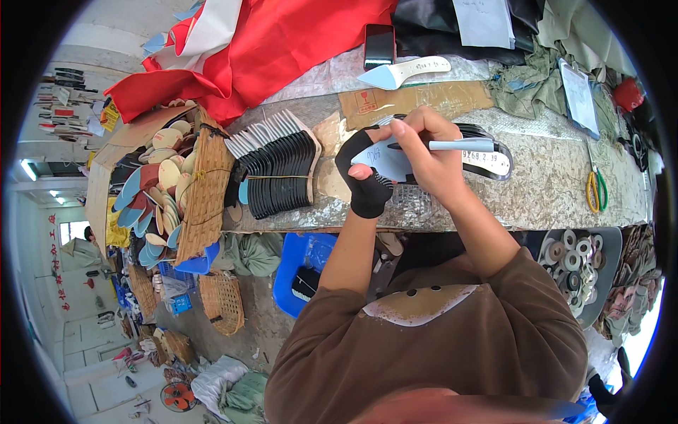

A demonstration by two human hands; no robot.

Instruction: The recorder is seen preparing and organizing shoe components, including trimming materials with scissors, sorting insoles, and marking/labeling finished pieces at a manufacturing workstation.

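My left hand (367,180), in a black fingerless glove, holds a pale blue-white sole-shaped piece (387,160) flat over the worktable (551,184). My right hand (431,152) grips a silver pen (462,145) lying across that piece, its tip near the piece's middle. Under the piece a row of black insoles (487,141) with a white sole template on top runs to the right. A fanned bundle of black insoles (279,173) tied with string lies to the left of my hands.
Red cloth (268,42), a dark phone (379,46) and a white sole pattern (406,71) lie at the far side. Yellow-handled scissors (595,187) lie right. A woven basket (201,184) of coloured insoles stands left; a tray of tape rolls (575,265) sits at lower right.
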